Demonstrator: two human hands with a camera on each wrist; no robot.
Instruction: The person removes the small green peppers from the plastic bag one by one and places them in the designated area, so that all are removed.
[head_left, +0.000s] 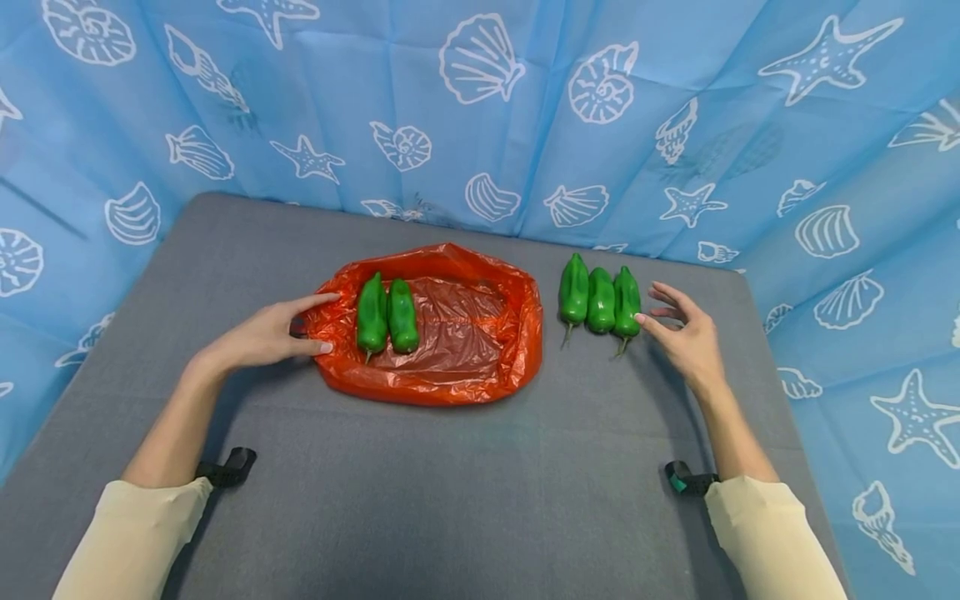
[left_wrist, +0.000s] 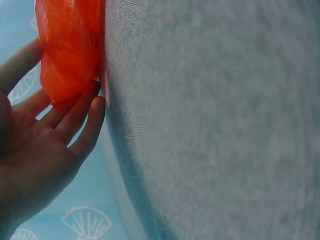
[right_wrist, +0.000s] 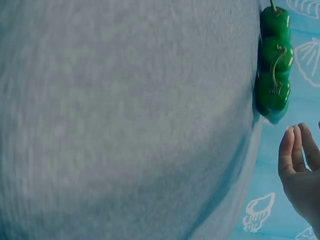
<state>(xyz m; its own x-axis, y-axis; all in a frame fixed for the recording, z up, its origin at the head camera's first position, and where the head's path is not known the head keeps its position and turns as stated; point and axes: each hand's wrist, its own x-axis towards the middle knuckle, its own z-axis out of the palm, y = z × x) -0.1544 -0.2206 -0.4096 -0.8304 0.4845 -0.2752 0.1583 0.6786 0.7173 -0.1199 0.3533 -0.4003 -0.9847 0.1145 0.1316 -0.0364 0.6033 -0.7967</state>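
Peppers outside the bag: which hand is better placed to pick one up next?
Likely the right hand: it is right beside the row of three peppers. The left hand touches the far side of the bag.

Head camera: high over the near side of the grey table (head_left: 465,500), facing forward and down; the widest view, reaching from left hand (head_left: 262,337) to right hand (head_left: 686,333) and the blue seashell-print curtain (head_left: 480,108) behind.
Left wrist camera: low and close to the table, rolled sideways so its surface fills the right; looks past the palm toward part of the red plastic bag (head_left: 442,393).
Right wrist camera: also low, rolled the opposite way, table on the left; faces the stem ends of three green peppers (head_left: 601,302).
Head and left wrist share: bag, left hand, table, curtain.
Head and right wrist share: those three peppers, right hand, table, curtain.
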